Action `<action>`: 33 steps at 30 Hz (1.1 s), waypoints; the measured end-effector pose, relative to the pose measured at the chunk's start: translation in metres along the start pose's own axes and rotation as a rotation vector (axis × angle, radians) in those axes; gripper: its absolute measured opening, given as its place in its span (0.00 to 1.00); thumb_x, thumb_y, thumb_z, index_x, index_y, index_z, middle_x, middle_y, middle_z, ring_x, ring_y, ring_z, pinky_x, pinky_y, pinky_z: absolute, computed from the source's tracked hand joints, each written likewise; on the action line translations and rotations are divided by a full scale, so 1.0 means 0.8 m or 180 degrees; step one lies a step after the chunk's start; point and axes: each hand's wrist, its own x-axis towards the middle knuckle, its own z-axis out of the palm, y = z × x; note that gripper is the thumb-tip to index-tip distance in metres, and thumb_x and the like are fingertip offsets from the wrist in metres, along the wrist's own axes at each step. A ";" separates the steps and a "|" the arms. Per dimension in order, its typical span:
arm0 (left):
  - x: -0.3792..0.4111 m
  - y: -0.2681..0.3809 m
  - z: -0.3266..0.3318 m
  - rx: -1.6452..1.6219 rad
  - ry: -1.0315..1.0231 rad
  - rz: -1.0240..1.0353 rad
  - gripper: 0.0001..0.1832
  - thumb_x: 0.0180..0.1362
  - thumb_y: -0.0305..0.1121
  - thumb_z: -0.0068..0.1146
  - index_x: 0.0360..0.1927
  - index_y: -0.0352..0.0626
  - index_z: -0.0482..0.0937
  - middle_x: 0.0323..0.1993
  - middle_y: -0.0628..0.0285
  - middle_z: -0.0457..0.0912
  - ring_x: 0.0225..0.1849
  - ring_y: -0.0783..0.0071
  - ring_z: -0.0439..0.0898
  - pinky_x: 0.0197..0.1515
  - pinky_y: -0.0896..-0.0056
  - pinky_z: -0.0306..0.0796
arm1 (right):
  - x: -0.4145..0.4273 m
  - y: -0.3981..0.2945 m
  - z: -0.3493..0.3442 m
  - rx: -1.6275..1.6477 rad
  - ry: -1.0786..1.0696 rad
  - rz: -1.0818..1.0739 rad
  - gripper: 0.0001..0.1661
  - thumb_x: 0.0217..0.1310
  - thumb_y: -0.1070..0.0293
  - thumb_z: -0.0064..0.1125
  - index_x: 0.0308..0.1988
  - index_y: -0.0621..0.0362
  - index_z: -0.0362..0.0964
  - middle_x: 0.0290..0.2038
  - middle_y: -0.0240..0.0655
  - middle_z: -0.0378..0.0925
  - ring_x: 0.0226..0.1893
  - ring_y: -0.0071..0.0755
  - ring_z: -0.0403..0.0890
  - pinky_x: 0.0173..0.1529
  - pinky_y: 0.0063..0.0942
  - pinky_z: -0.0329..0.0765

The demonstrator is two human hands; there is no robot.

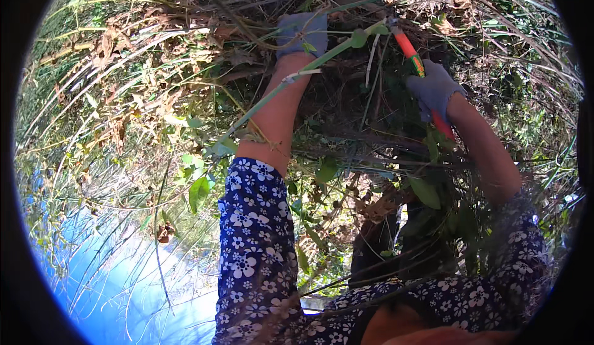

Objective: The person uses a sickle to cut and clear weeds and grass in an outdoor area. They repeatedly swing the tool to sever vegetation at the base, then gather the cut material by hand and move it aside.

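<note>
My right hand (434, 87), in a grey knit glove, grips the red handle (406, 43) of a hand tool. A green and yellow band circles the handle above my fist, and its lower end sticks out below. A small metal collar shows at the tool's upper end; its working head is hidden among stems. My left hand (302, 34), gloved alike, reaches into the dry brush with its back towards me. Its fingers are hidden, so whether it holds stems is unclear. A thick green stem (274, 93) crosses in front of my left forearm.
Dry brown leaves (111, 50) and long grass blades surround both hands. Leafy vines (198, 194) hang below my left forearm. Thin twigs cross before my floral-patterned clothing (255, 252). Bright blue sky (111, 289) shows at the lower left.
</note>
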 end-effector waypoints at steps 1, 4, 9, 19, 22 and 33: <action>0.005 -0.001 -0.003 -0.0020 -0.0016 -0.0056 0.08 0.50 0.33 0.42 0.27 0.46 0.74 0.24 0.52 0.78 0.29 0.50 0.77 0.31 0.53 0.69 | 0.005 0.008 0.002 -0.0301 0.0149 -0.0214 0.12 0.47 0.67 0.47 0.32 0.63 0.61 0.21 0.43 0.70 0.18 0.37 0.75 0.22 0.33 0.72; -0.002 -0.016 0.000 -0.0074 0.0183 -0.0175 0.08 0.50 0.32 0.42 0.27 0.47 0.74 0.25 0.53 0.78 0.30 0.51 0.77 0.31 0.53 0.70 | 0.013 -0.049 -0.006 -0.0060 -0.0107 0.0576 0.13 0.46 0.67 0.48 0.33 0.64 0.65 0.26 0.48 0.73 0.28 0.46 0.77 0.33 0.37 0.73; 0.007 0.008 -0.022 0.0209 0.0332 0.0250 0.07 0.49 0.35 0.45 0.30 0.48 0.73 0.25 0.53 0.78 0.31 0.52 0.77 0.32 0.55 0.69 | 0.121 0.072 -0.004 -0.1172 0.0462 -0.0426 0.18 0.46 0.70 0.47 0.41 0.60 0.64 0.33 0.50 0.73 0.37 0.52 0.75 0.42 0.40 0.70; 0.007 0.002 -0.011 0.0315 0.0090 0.0081 0.08 0.50 0.35 0.45 0.32 0.49 0.75 0.28 0.54 0.79 0.34 0.54 0.78 0.33 0.53 0.70 | 0.100 0.046 0.007 -0.1315 0.0729 -0.0221 0.15 0.45 0.73 0.49 0.39 0.59 0.65 0.33 0.50 0.74 0.36 0.54 0.75 0.37 0.39 0.72; 0.007 -0.012 -0.021 0.0469 0.0193 -0.0002 0.09 0.49 0.38 0.47 0.32 0.50 0.74 0.28 0.55 0.79 0.34 0.54 0.78 0.33 0.53 0.70 | 0.090 -0.006 0.005 -0.0701 0.0111 0.0290 0.12 0.45 0.71 0.50 0.35 0.60 0.66 0.29 0.45 0.74 0.34 0.45 0.77 0.38 0.37 0.73; 0.003 0.064 -0.050 0.0601 -0.0553 0.0485 0.14 0.44 0.42 0.54 0.35 0.52 0.76 0.27 0.58 0.79 0.33 0.57 0.78 0.34 0.55 0.68 | 0.022 0.022 -0.055 0.1028 0.0637 0.0680 0.09 0.48 0.67 0.48 0.31 0.58 0.62 0.17 0.31 0.66 0.13 0.25 0.66 0.19 0.25 0.66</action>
